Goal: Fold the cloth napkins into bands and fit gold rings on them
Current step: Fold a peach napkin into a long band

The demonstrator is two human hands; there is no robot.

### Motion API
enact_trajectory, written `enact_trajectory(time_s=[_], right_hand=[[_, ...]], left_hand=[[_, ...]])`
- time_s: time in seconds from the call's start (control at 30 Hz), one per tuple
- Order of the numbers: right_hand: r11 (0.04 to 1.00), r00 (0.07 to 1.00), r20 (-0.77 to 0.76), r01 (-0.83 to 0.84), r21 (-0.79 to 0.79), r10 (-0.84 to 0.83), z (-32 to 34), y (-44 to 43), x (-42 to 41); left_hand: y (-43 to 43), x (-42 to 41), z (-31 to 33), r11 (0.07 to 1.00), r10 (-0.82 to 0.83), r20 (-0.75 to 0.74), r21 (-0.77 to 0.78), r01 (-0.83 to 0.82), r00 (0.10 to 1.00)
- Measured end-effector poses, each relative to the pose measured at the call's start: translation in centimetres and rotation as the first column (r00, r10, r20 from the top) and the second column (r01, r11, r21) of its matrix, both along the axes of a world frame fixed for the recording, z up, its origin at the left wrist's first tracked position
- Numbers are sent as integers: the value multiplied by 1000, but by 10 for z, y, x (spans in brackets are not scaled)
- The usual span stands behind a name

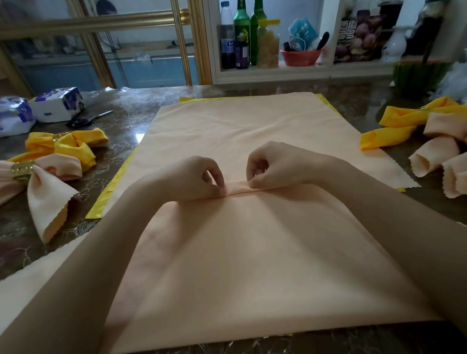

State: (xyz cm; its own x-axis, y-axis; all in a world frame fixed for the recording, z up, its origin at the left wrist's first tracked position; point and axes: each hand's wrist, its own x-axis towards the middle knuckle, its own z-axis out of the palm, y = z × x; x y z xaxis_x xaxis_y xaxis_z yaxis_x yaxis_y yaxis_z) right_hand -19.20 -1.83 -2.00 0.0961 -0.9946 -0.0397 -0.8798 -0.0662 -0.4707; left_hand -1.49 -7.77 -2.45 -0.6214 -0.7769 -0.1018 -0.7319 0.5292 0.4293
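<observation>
both hands (233, 176) pinching peach napkin (260, 258) fold

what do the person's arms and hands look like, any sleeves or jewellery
Both forearms are bare as far as the frame shows, with no sleeves. The left hand and right hand wear no gloves, and no rings, bracelet or watch can be seen.

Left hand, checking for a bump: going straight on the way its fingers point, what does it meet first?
Likely the right hand: both pinch the same raised fold in the peach napkin, with only a small gap between them.
</observation>
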Motion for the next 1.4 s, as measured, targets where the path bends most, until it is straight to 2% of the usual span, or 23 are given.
enact_trajectory(time_s=[0.07, 0.17, 0.37, 0.53, 0.67, 0.73, 0.8, 0.9, 0.97, 1.0, 1.07, 1.17, 1.27, 1.4], right_hand=[[999, 1000, 11, 15, 34, -15, 1, 1, -5], [995, 1000, -17, 13, 98, -11, 7, 6, -11], [999, 998, -43, 38, 27, -37, 8, 12, 0], [999, 985, -166, -38, -2, 38, 6, 14, 13], [994, 945, -314, -62, 95, 89, 9, 16, 21], [978, 916, -384, -42, 203, 119, 15, 20, 25], [965, 902, -409, -31, 260, 139, 19, 22, 28], [969, 915, -384, -25, 244, 121, 19, 20, 28], [979, 946, -315, -12, 203, 77, 15, 20, 23], [984, 964, -263, 2, 176, 45, 14, 22, 19], [992, 985, -171, 34, 119, -14, 13, 27, 11], [997, 979, -193, 71, 12, -68, 10, 35, 2], [996, 979, -188, 68, -60, -78, 2, 41, -2], [985, 996, 11, 85, -148, -85, -6, 50, 0]], left_hand=[[-1, 2, 0, 1000, 15, -28, 13, -15, 999], [-1, 2, -1, 998, 5, 7, -62, -5, 1000], [9, 0, 5, 986, 6, -1, -166, -6, 1000], [18, -3, 13, 997, 51, -40, -63, -54, 998], [19, -8, 6, 996, 62, 109, -71, -54, 992], [18, -8, 5, 997, 75, 86, 14, -76, 994], [17, -5, 6, 978, 108, 19, 177, -110, 994], [18, -2, 5, 958, 142, -30, 256, -130, 989], [18, -1, 4, 948, 185, -57, 273, -163, 981], [19, -1, 4, 951, 198, -53, 252, -178, 979], [19, 1, 6, 980, 169, 17, 103, -170, 985], [21, 2, 10, 992, 99, 79, -84, -92, 992], [24, 2, 12, 991, 51, 92, -126, -39, 994], [25, -1, 11, 988, 41, 112, -153, -24, 993]])
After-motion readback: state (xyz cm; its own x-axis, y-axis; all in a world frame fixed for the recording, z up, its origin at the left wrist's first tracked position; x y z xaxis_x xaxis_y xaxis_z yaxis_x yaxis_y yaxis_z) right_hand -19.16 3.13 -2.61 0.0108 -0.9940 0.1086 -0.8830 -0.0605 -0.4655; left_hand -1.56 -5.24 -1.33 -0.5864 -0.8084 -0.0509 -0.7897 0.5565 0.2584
